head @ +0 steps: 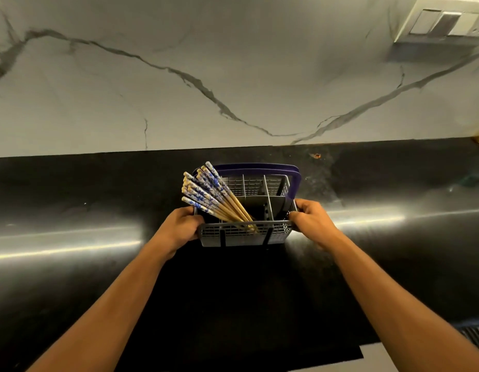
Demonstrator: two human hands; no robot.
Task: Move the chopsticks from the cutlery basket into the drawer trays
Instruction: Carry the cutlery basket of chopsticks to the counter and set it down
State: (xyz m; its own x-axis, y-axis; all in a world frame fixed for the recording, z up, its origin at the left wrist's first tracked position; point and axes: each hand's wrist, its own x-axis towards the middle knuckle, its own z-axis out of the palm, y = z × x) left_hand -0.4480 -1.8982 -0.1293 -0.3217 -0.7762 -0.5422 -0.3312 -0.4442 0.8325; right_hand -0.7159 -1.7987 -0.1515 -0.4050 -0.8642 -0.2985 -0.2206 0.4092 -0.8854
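Note:
A grey plastic cutlery basket [245, 234] with a dark blue handle [296, 179] stands on the black countertop [72, 189]. Several wooden chopsticks [206, 193] with blue-and-white patterned tops lean out of its left compartment, fanned toward the upper left. My left hand [180, 226] grips the basket's left side, fingers curled round the edge. My right hand [312, 220] grips its right side. The other compartments look empty. No drawer or tray is in view.
A marble-patterned wall [233, 76] rises behind the counter, with a switch plate [445, 21] at the upper right. The counter's front edge [394, 342] runs along the lower right. A small orange speck [316, 156] lies near the wall.

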